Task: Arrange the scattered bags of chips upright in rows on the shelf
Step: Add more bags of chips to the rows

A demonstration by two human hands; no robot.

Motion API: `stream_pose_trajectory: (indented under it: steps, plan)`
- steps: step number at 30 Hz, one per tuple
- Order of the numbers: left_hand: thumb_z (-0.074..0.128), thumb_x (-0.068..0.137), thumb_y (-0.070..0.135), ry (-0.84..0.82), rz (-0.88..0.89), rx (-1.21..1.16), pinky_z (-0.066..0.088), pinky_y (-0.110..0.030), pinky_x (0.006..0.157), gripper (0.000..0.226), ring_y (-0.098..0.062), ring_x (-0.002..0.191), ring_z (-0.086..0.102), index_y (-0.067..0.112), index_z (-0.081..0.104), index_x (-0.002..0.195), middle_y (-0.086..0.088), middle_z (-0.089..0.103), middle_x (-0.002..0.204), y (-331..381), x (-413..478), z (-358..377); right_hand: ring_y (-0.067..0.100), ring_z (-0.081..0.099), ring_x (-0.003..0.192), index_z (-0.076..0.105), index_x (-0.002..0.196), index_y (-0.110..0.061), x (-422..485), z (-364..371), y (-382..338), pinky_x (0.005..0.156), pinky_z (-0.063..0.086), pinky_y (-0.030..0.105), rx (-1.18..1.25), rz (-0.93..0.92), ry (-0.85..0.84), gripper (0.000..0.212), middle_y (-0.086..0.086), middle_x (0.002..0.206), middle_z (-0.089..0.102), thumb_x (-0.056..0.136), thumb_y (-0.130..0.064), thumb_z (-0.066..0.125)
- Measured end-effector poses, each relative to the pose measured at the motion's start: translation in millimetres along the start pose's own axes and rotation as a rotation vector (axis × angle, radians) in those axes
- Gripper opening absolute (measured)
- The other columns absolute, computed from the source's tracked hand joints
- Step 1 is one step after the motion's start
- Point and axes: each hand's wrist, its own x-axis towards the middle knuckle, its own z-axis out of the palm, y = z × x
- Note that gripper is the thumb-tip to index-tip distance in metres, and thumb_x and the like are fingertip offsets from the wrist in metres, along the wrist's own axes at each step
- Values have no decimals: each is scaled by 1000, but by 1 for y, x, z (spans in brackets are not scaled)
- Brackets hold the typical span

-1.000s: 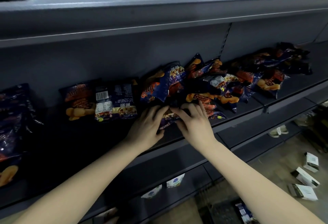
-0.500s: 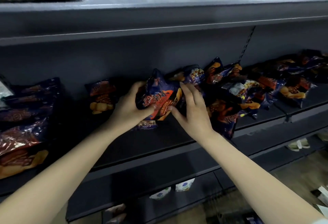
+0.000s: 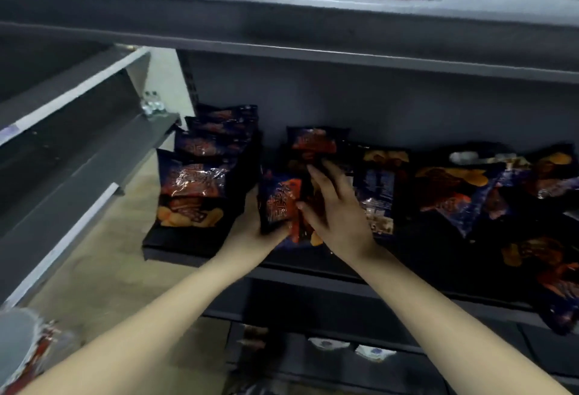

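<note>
the left hand's (image 3: 250, 235) fingers are curling under a chip bag (image 3: 279, 203); the right hand (image 3: 340, 219) is lying flat-fingered against it, on the shelf (image 3: 175, 250) just beside the upright row (image 3: 197, 175). they're seemingly standing it up; next, nudging it alongside that row. loose bags (image 3: 454, 188) are crowding the right.
</note>
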Motion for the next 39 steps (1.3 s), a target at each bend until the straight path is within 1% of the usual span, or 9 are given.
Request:
stream_pose_trajectory:
  steps: [2,5,12,20,25,29,32,36,39]
  plan:
    - [68,84,26,116,-124,-38,32,4,80,74,12,110,47,26,22,142,26,47,121,-30,-17,-23,30,35,135,39,142,-11,15,38,-19,105,39,49,30,-91,-148,59,11,149,32,92,-38,55]
    - [68,84,24,142,-122,11,34,-4,86,74,-4,118,48,22,25,144,8,50,131,-32,-18,-22,33,41,129,46,137,-9,14,42,-18,104,37,51,-48,-73,-178,58,12,145,39,92,-45,49]
    - [69,82,18,160,-74,16,31,6,79,72,28,99,42,32,26,138,24,48,115,-29,9,-15,31,41,128,44,140,-13,9,33,3,106,35,47,-106,-17,-209,61,12,141,43,92,-50,37]
    - [69,83,18,41,12,12,32,3,82,69,25,104,44,51,25,124,31,46,116,-17,36,23,31,39,130,42,141,-15,-3,4,40,109,34,45,-155,102,-191,60,11,141,42,92,-49,40]
    - [70,82,13,-24,66,13,33,3,81,68,23,103,46,40,29,128,27,49,114,-11,52,37,30,38,132,40,142,-16,-8,-7,55,110,32,42,-181,154,-164,57,11,141,42,93,-44,48]
    - [72,79,17,-25,63,82,33,-6,90,69,-4,117,45,23,35,137,4,48,127,-11,60,41,30,39,131,42,141,-16,-8,-11,57,109,33,42,-198,168,-160,56,11,139,44,93,-45,46]
    - [73,77,22,-1,44,152,23,7,84,85,3,119,29,20,23,146,1,32,139,-14,59,39,31,44,128,46,137,-11,-6,-10,53,105,38,47,-158,148,-125,54,13,135,49,93,-43,45]
    - [72,79,29,15,27,172,22,-11,99,86,-4,130,26,18,22,147,-2,26,147,-18,59,28,31,46,126,47,133,-5,5,-8,45,103,41,44,-98,121,-64,55,14,133,51,94,-42,43]
    - [71,79,27,48,75,181,18,0,93,71,3,124,27,20,33,139,6,32,137,-17,62,16,32,47,124,49,131,-2,20,-5,38,101,43,44,-72,83,-17,53,16,130,52,94,-40,43]
